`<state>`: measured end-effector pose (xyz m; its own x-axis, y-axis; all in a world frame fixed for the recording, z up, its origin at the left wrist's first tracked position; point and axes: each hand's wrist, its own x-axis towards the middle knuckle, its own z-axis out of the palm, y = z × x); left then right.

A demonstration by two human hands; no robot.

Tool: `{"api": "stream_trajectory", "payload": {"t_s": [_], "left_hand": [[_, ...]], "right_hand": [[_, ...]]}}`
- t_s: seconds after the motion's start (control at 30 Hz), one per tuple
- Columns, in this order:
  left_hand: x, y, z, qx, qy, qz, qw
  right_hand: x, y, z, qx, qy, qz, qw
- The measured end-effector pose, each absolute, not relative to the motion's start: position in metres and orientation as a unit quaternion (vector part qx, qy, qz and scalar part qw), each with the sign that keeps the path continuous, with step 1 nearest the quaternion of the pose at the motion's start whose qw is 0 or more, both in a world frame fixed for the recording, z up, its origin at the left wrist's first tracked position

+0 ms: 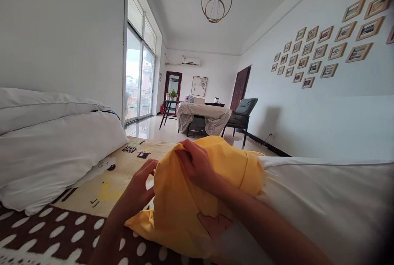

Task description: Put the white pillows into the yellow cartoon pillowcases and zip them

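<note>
A bunched yellow pillowcase (175,207) with a pinkish printed figure lies in front of me on the bed. My right hand (197,164) pinches the top of its raised fold, fingers closed on the cloth. At the fold's left edge, my left hand (143,183) is curled, its fingertips and thumb closed on the fabric; the exact tips are partly hidden behind it. Some white shows between that thumb and forefinger. To the right, a white pillow or quilt (332,195) touches the yellow cloth; whether any of it is inside the case I cannot tell.
White pillows (61,146) are heaped on the left. Beneath everything spreads a cream and brown dotted blanket (104,195) with animal prints. Beyond the bed stand a covered table (203,111), a dark armchair (243,117) and a tall stool with a plant (172,96).
</note>
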<state>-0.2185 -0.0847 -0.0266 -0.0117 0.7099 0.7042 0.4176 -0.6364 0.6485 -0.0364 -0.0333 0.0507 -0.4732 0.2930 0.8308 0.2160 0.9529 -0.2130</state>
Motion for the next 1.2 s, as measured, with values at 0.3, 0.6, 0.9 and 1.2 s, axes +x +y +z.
{"api": "stream_trajectory", "payload": {"t_s": [0.3,0.6,0.9,1.2], "left_hand": [[-0.199,-0.078,-0.029,0.691,0.431,0.57,0.106],[-0.209,-0.056,-0.048,0.551,0.326,0.648,0.413],[-0.203,-0.05,-0.052,0.47,0.315,0.716,0.408],[-0.206,-0.042,-0.055,0.432,0.335,0.769,0.331]], "right_hand": [[-0.036,-0.023,0.051,-0.173,-0.852,-0.002,0.494],[-0.028,-0.006,0.051,-0.19,-0.853,-0.088,0.479],[-0.031,-0.009,0.049,-0.147,-0.865,-0.12,0.465],[-0.035,-0.017,0.051,-0.129,-0.877,-0.165,0.433]]}}
